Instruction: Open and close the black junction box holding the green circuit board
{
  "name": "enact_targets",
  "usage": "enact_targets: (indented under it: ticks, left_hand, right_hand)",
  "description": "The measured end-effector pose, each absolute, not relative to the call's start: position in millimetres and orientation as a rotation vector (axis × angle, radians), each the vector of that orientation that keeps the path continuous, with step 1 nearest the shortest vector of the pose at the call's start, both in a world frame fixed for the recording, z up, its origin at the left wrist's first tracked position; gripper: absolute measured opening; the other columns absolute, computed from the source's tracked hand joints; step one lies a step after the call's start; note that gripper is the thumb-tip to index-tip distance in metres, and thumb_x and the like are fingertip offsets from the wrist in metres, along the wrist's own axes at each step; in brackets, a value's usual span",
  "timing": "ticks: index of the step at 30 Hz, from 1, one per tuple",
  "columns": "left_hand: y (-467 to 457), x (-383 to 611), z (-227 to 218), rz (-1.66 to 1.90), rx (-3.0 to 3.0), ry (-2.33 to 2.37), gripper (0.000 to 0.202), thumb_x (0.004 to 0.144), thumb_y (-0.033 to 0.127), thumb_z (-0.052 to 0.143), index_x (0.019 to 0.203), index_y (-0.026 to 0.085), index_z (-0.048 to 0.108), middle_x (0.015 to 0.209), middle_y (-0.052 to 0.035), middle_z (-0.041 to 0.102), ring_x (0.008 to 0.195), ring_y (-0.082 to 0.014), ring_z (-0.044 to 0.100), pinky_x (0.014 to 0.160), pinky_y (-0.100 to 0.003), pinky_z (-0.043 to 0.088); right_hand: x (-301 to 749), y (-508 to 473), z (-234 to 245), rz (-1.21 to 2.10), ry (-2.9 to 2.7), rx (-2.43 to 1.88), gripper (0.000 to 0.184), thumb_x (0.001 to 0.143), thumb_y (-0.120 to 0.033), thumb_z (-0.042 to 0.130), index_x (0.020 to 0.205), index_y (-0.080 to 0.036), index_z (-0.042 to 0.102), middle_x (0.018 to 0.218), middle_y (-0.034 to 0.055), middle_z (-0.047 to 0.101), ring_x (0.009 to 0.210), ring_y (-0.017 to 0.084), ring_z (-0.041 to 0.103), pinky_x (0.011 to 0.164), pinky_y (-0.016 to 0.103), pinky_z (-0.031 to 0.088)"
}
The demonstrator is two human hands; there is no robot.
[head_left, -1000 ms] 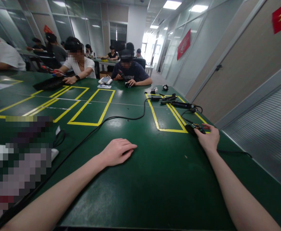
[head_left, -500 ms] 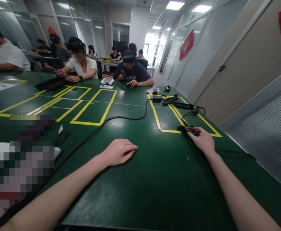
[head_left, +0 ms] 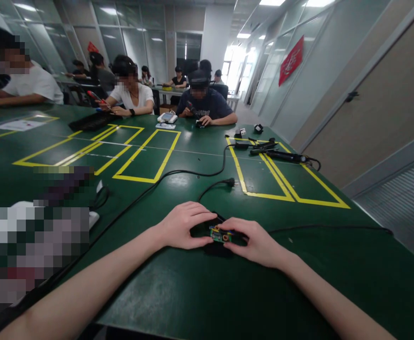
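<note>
A small green circuit board (head_left: 221, 235) with copper coils and coloured wires is in front of me, low over the table, with a dark part beneath it. My right hand (head_left: 256, 241) grips its right side between thumb and fingers. From the left, my left hand (head_left: 183, 225) closes its thumb and fingertips on the other end. Behind my hands lies a black power plug (head_left: 231, 182) on a short cable. Another black cable (head_left: 330, 227) runs off to the right.
The green table (head_left: 157, 302) carries yellow tape outlines (head_left: 146, 179). Black tools (head_left: 284, 156) lie at the back right. A long black cable (head_left: 171, 172) crosses the left side. Blurred-out items are at the left edge. Other people (head_left: 207, 101) sit across the table.
My right hand has brought the circuit board from the taped area at the right to the middle. My left hand now meets it there. The plug now lies behind my hands.
</note>
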State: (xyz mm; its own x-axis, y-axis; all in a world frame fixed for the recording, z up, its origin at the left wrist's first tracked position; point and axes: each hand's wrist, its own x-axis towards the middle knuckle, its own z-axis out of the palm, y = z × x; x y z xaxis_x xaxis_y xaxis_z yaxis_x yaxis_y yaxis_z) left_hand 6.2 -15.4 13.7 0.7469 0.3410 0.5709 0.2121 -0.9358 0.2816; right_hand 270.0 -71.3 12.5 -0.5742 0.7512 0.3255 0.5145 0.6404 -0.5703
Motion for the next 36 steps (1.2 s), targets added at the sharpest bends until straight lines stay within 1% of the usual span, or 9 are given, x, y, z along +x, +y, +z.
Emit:
enact_targets:
  ticks: [3, 6, 10, 13, 17, 22, 25, 27, 36]
  left_hand:
    - [-17, 9, 14, 0.847, 2.735, 0.382, 0.039, 0.09, 0.051, 0.071, 0.106, 0.016, 0.071, 0.098, -0.0095, 0.076, 0.092, -0.0231, 0.072, 0.086, -0.036, 0.059]
    - [-18, 10, 13, 0.745, 2.727, 0.367, 0.041, 0.086, 0.056, 0.075, 0.099, 0.018, 0.071, 0.1, -0.01, 0.075, 0.099, -0.0249, 0.07, 0.09, -0.037, 0.058]
    - [-18, 8, 11, 0.682, 2.739, 0.442, 0.055, 0.082, 0.057, 0.079, 0.121, 0.018, 0.07, 0.125, -0.0136, 0.073, 0.123, -0.0311, 0.064, 0.106, -0.044, 0.054]
    - [-18, 5, 9, 0.611, 2.776, 0.541, 0.075, 0.082, 0.06, 0.078, 0.142, 0.019, 0.059, 0.147, -0.016, 0.061, 0.139, -0.036, 0.053, 0.114, -0.052, 0.046]
    - [-17, 4, 10, 0.579, 2.802, 0.593, 0.086, 0.082, 0.063, 0.078, 0.15, 0.018, 0.052, 0.152, -0.0179, 0.057, 0.141, -0.0387, 0.049, 0.114, -0.056, 0.044]
    - [-17, 6, 13, 0.687, 2.788, 0.587, 0.061, 0.087, 0.054, 0.075, 0.134, 0.018, 0.065, 0.125, -0.0135, 0.072, 0.114, -0.0304, 0.064, 0.098, -0.044, 0.053]
    - [-17, 8, 14, 0.727, 2.793, 0.598, 0.034, 0.092, 0.042, 0.07, 0.114, 0.016, 0.072, 0.104, -0.0095, 0.074, 0.097, -0.0245, 0.066, 0.086, -0.037, 0.055]
    - [-17, 8, 14, 0.732, 2.806, 0.599, 0.027, 0.093, 0.04, 0.068, 0.106, 0.017, 0.073, 0.098, -0.008, 0.074, 0.091, -0.0225, 0.065, 0.081, -0.034, 0.054]
    - [-13, 5, 13, 0.762, 2.749, 0.611, 0.024, 0.101, 0.039, 0.06, 0.108, 0.018, 0.071, 0.106, -0.0083, 0.073, 0.098, -0.022, 0.067, 0.085, -0.034, 0.055]
  right_hand:
    - [262, -82, 19, 0.525, -2.425, -0.878, 0.036, 0.09, -0.018, 0.069, 0.125, -0.024, 0.069, 0.117, 0.0066, 0.078, 0.106, 0.021, 0.076, 0.09, 0.03, 0.061]
    - [263, -83, 21, 0.402, -2.491, -0.873, 0.038, 0.093, -0.02, 0.067, 0.13, -0.026, 0.069, 0.119, 0.0059, 0.079, 0.103, 0.021, 0.078, 0.083, 0.027, 0.063]
    - [264, -81, 22, 0.234, -2.476, -0.847, 0.033, 0.097, -0.025, 0.063, 0.13, -0.024, 0.069, 0.115, 0.0074, 0.08, 0.094, 0.021, 0.079, 0.076, 0.028, 0.063]
    - [264, -79, 22, 0.16, -2.435, -0.858, 0.031, 0.099, -0.026, 0.061, 0.129, -0.024, 0.069, 0.114, 0.0087, 0.08, 0.097, 0.022, 0.079, 0.078, 0.029, 0.064]
    - [263, -76, 18, 0.13, -2.385, -0.928, 0.031, 0.099, -0.026, 0.061, 0.128, -0.023, 0.068, 0.121, 0.0103, 0.077, 0.104, 0.023, 0.078, 0.082, 0.031, 0.065]
    - [264, -71, 11, 0.26, -2.346, -1.024, 0.042, 0.091, -0.03, 0.07, 0.132, -0.024, 0.067, 0.132, 0.0116, 0.072, 0.112, 0.025, 0.075, 0.091, 0.038, 0.064]
    - [263, -71, 10, 0.354, -2.352, -1.019, 0.043, 0.084, -0.031, 0.075, 0.126, -0.022, 0.069, 0.128, 0.0114, 0.074, 0.111, 0.027, 0.075, 0.094, 0.04, 0.063]
    - [263, -71, 10, 0.403, -2.333, -1.023, 0.039, 0.085, -0.027, 0.074, 0.124, -0.022, 0.07, 0.124, 0.0104, 0.075, 0.111, 0.025, 0.075, 0.096, 0.039, 0.062]
    - [258, -67, 5, 0.457, -2.215, -1.073, 0.028, 0.085, -0.018, 0.069, 0.112, -0.023, 0.073, 0.111, 0.0071, 0.078, 0.099, 0.022, 0.076, 0.089, 0.035, 0.061]
